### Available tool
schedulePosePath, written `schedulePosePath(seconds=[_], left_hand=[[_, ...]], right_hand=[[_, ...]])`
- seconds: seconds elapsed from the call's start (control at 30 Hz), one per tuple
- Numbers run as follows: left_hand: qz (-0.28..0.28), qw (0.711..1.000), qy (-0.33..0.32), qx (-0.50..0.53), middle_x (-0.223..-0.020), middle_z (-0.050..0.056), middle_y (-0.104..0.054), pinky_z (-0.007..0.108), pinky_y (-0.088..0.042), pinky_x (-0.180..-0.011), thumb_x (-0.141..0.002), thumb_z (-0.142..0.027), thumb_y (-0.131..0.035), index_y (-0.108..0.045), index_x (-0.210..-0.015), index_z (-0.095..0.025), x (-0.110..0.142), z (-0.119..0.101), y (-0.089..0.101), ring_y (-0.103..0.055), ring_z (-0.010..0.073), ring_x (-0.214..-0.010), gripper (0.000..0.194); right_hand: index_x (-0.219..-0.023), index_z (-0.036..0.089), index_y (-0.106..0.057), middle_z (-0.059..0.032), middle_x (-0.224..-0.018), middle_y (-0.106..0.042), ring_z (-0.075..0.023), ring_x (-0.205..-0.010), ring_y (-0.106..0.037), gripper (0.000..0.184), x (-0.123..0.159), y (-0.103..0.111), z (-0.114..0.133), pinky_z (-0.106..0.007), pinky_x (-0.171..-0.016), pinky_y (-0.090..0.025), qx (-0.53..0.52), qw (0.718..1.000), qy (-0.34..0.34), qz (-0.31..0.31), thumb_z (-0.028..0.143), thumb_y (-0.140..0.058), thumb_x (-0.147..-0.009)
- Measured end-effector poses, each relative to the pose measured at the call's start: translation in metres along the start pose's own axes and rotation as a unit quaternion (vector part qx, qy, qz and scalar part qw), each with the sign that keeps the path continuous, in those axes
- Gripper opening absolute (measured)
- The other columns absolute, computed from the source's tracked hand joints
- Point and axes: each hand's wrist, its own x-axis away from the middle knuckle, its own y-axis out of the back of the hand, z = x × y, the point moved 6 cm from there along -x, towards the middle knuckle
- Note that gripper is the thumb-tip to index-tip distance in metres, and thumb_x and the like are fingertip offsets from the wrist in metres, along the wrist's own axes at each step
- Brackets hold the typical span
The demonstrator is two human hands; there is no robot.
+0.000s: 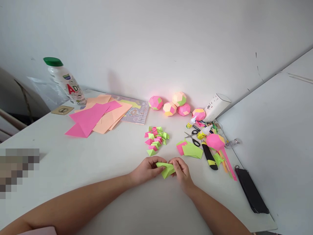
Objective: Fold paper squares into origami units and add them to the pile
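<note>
A partly folded piece of lime green paper (166, 170) is held low over the table's front part. My left hand (148, 169) pinches its left side between thumb and fingers. On the right side, my right hand (180, 170) grips the same paper, thumb on top. Just beyond the hands lies a heap of small folded pink and green paper pieces (156, 140). Flat green paper sheets (192, 150) with a pink one (181, 147) rest beyond my right hand. The fingertips under the paper are hidden.
Scissors (194, 136), glue bottles (204, 133), a box cutter (209, 156) and a black phone (252, 190) lie at the right. Several paper balls (169, 109) sit by the wall. Pink sheets (94, 118), a notebook (137, 113) and a white bottle (66, 83) occupy the back left.
</note>
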Motion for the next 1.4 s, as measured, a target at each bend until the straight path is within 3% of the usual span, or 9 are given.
schedulePosePath(seconds=[0.13,0.27,0.4,0.6,0.87,1.1,1.4], left_hand=[[0.001,0.999,0.0,-0.039,-0.085,0.006,-0.067,0.026,-0.047,-0.061,-0.076,-0.036,-0.061,-0.06,-0.096,-0.014,0.001,-0.003,-0.002,-0.061,0.0158,-0.071,0.03],[0.003,1.0,-0.006,-0.024,-0.083,0.006,-0.066,0.028,-0.047,-0.063,-0.075,-0.037,-0.062,-0.058,-0.096,-0.015,0.001,-0.003,-0.002,-0.061,0.0166,-0.074,0.031],[-0.04,0.998,-0.001,-0.037,-0.071,0.0,-0.06,0.022,-0.04,-0.05,-0.073,-0.039,-0.064,-0.052,-0.103,-0.016,0.0,0.001,0.004,-0.053,0.0098,-0.058,0.039],[-0.042,0.997,0.002,-0.067,-0.063,-0.002,-0.055,0.02,-0.034,-0.046,-0.074,-0.043,-0.062,-0.056,-0.094,-0.014,-0.001,0.001,0.005,-0.042,0.0065,-0.049,0.036],[-0.057,0.995,0.004,-0.078,-0.064,-0.001,-0.056,0.02,-0.036,-0.045,-0.07,-0.046,-0.065,-0.056,-0.091,-0.015,-0.002,0.002,0.007,-0.045,0.0078,-0.051,0.038],[-0.058,0.994,0.001,-0.091,-0.055,-0.004,-0.05,0.019,-0.033,-0.043,-0.071,-0.046,-0.064,-0.058,-0.083,-0.015,-0.001,-0.001,0.007,-0.039,0.0064,-0.045,0.034],[-0.055,0.994,0.0,-0.099,-0.053,-0.005,-0.048,0.019,-0.031,-0.042,-0.072,-0.046,-0.063,-0.057,-0.077,-0.015,-0.001,-0.002,0.006,-0.037,0.0062,-0.045,0.033]], right_hand=[[-0.09,0.019,-0.058,-0.0047,-0.086,-0.059,-0.0121,-0.063,-0.055,0.02,0.001,-0.004,0.004,-0.022,-0.051,-0.048,0.052,0.997,0.059,0.013,0.036,-0.057,-0.08],[-0.087,0.018,-0.061,-0.0033,-0.072,-0.062,-0.0122,-0.054,-0.058,0.017,0.0,-0.004,0.001,-0.024,-0.048,-0.051,0.057,0.996,0.062,0.009,0.033,-0.058,-0.08],[-0.081,0.017,-0.061,-0.0002,-0.061,-0.06,-0.0114,-0.047,-0.057,0.016,0.0,0.0,0.001,-0.024,-0.045,-0.051,0.057,0.996,0.069,-0.017,0.033,-0.06,-0.079],[-0.094,0.018,-0.063,-0.0036,-0.077,-0.065,-0.0108,-0.052,-0.058,0.022,-0.001,-0.004,-0.004,-0.024,-0.047,-0.054,0.047,0.998,0.039,0.014,0.034,-0.058,-0.079],[-0.087,0.017,-0.067,-0.0002,-0.06,-0.061,-0.0105,-0.047,-0.055,0.021,0.0,-0.002,-0.004,-0.023,-0.043,-0.052,0.041,0.998,0.041,0.011,0.035,-0.059,-0.079],[-0.087,0.017,-0.067,-0.0004,-0.063,-0.063,-0.0124,-0.05,-0.06,0.024,0.002,-0.005,-0.008,-0.024,-0.043,-0.055,0.019,0.999,-0.011,0.03,0.037,-0.059,-0.078],[-0.086,0.016,-0.067,-0.0003,-0.063,-0.062,-0.0119,-0.051,-0.06,0.021,0.003,-0.005,-0.008,-0.023,-0.043,-0.056,0.023,0.999,-0.009,0.036,0.034,-0.058,-0.079]])
